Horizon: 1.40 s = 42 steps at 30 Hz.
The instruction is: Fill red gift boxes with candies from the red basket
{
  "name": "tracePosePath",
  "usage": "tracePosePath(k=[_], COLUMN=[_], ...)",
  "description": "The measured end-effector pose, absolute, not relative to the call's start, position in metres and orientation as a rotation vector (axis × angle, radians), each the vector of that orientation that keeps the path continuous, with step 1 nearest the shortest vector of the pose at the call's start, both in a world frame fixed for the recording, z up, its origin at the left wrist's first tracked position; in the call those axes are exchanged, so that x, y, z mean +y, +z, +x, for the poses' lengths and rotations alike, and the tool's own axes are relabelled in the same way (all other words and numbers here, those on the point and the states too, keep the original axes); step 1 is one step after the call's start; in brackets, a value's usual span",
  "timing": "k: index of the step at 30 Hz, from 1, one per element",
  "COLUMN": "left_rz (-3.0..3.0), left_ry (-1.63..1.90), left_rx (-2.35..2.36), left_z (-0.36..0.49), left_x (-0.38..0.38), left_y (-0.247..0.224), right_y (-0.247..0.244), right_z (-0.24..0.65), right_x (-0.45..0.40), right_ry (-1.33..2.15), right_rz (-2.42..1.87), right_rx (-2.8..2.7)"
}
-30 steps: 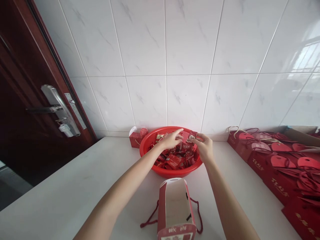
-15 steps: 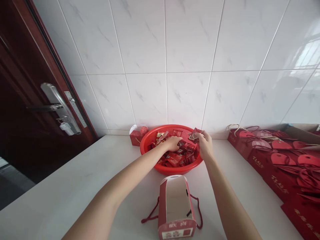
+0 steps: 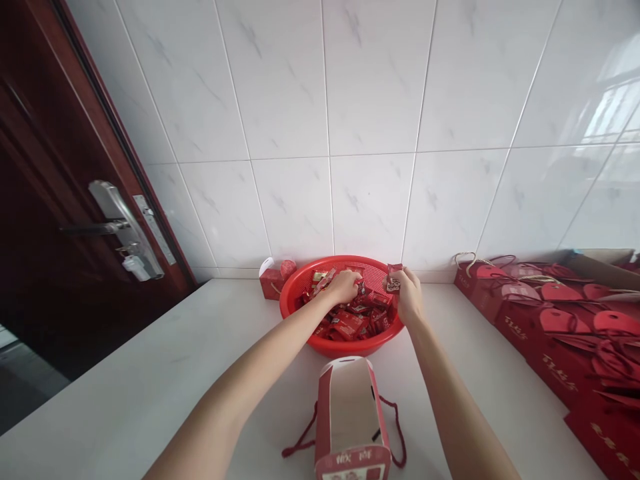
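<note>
A red plastic basket (image 3: pixel 327 346) with perforated sides holds a heap of small red wrapped packets (image 3: pixel 349 325). My left hand (image 3: pixel 344 287) reaches into it, fingers pinched on a small red packet (image 3: pixel 361 288) that is partly hidden. At the basket's right rim, my right hand (image 3: pixel 410 293) grips another red packet (image 3: pixel 394 277) with pale printing, held up between thumb and fingers. In front of the basket stands an open red-and-white gift box (image 3: pixel 353 407), its pale inside bare to view and a dark red cord handle hanging on each side.
Rows of red gift boxes (image 3: pixel 540 327) with cord handles line the right side of the white counter (image 3: pixel 200 353). One small red box (image 3: pixel 271 283) stands behind the basket at left. A tiled wall (image 3: pixel 370 193) closes the back; a dark wooden door (image 3: pixel 45 153) is at left.
My right hand has turned its packet more upright near the rim. My left hand has closed its fingers in the heap. The view has tilted slightly.
</note>
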<state>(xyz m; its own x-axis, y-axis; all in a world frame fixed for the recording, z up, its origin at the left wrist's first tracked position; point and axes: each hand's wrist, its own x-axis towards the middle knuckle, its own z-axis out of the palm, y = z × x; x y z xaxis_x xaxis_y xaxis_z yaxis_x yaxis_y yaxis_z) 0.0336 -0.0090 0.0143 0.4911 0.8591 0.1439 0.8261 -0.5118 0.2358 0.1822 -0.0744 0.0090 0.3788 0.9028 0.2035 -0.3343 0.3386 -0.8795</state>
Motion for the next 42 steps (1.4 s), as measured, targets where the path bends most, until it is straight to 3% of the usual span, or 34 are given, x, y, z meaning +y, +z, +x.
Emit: tracePosePath(k=[13, 24, 42], left_rz=[2.481, 2.501, 2.519], left_ry=[0.574, 0.113, 0.408], left_rx=[1.512, 1.229, 1.274], left_z=[0.027, 0.032, 0.027], left_x=[-0.004, -0.009, -0.007], left_y=[0.015, 0.011, 0.011], right_y=[0.007, 0.007, 0.011], right_z=[0.183, 0.183, 0.183], right_x=[-0.072, -0.073, -0.073], right_ry=[0.91, 0.926, 0.991], right_rz=[-0.869, -0.894, -0.835], right_rx=[-0.834, -0.825, -0.796])
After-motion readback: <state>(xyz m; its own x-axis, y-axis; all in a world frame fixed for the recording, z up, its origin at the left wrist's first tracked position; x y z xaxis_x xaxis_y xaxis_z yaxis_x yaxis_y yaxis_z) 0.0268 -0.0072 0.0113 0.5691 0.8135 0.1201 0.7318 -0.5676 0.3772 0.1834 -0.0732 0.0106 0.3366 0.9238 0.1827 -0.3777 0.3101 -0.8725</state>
